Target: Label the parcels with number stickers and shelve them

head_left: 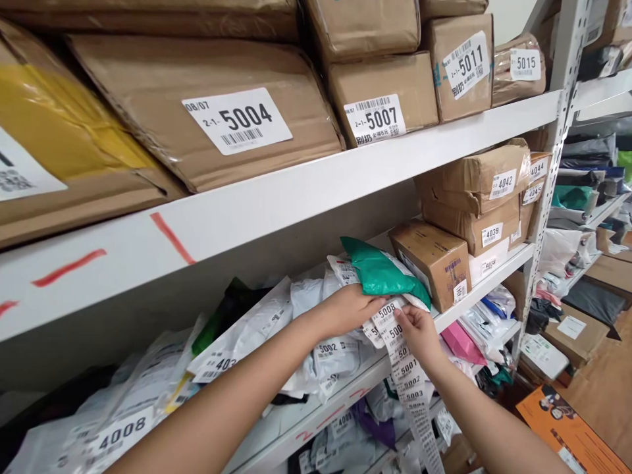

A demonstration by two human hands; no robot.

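A long strip of white number labels (412,388) hangs down in front of the middle shelf, with 5008 near its top. My right hand (419,329) pinches the strip's upper right edge between thumb and fingers. At the strip's top end my left hand (351,309) is closed, its fingertips against the strip and just below a teal plastic parcel (390,271). Some of its fingers are hidden. The teal parcel lies on white bagged parcels, and a white parcel marked 5002 (336,355) sits below my left wrist.
The upper shelf (316,181) holds cardboard boxes, among them one labelled 5004 (237,118). A brown box (432,260) stands right of the teal parcel, beside stacked boxes (478,197). Lower shelves hold more bagged parcels. An orange box (573,431) is at lower right.
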